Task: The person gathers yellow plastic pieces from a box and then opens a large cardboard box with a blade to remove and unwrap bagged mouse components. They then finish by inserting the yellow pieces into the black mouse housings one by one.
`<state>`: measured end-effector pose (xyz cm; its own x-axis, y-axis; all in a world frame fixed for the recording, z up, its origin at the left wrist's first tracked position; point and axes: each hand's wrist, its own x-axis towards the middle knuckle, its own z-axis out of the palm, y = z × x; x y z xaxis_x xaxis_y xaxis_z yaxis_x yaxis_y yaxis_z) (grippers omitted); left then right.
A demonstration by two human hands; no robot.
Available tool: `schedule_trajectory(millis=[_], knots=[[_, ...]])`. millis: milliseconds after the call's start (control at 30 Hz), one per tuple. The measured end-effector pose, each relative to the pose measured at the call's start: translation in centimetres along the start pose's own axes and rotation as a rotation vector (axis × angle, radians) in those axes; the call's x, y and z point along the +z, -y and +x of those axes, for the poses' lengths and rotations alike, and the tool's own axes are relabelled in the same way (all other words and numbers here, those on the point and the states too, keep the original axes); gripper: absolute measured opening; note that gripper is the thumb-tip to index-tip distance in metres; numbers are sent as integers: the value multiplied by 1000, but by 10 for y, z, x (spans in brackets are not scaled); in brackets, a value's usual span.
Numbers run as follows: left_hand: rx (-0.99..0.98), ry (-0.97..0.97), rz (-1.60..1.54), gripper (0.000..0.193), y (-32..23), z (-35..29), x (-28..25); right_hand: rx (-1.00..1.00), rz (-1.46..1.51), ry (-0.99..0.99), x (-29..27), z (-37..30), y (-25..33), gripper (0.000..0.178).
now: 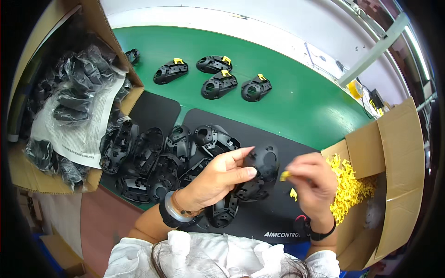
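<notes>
My left hand [217, 180] holds a black plastic shell [265, 162], shaped like the top of a computer mouse, with its thumb on the near side. To its right my right hand [314, 183] pinches a small yellow plastic clip [284, 176] between thumb and fingertips, a short way from the shell. A second loose yellow clip [293, 194] lies on the black mat [296, 224] below that hand. Several similar black shells [164, 173] crowd the mat left of and under my left hand, many with their inner sides showing.
On the green table [287, 111], several black shells [219, 87] with yellow clips fitted stand at the back. A cardboard box [134, 97] of plastic-wrapped black parts [69, 106] is at left. At right, an open cardboard box [403, 176] contains a heap of yellow clips [345, 190].
</notes>
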<state>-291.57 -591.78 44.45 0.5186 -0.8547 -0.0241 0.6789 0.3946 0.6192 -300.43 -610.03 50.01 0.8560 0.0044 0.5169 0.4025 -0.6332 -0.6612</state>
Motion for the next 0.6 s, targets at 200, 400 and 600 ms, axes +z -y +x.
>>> schedule_trajectory(millis=[200,400,600], knots=[[171,-83,-259,21,13,-3,-3,403,709,-378,29,-25,8,17],[133,-12,-249,15,10,-8,2,192,504,-550,34,-12,-7,18],[87,-29,-189,17,7,-9,4,-130,-120,-319,15,0,-14,22]])
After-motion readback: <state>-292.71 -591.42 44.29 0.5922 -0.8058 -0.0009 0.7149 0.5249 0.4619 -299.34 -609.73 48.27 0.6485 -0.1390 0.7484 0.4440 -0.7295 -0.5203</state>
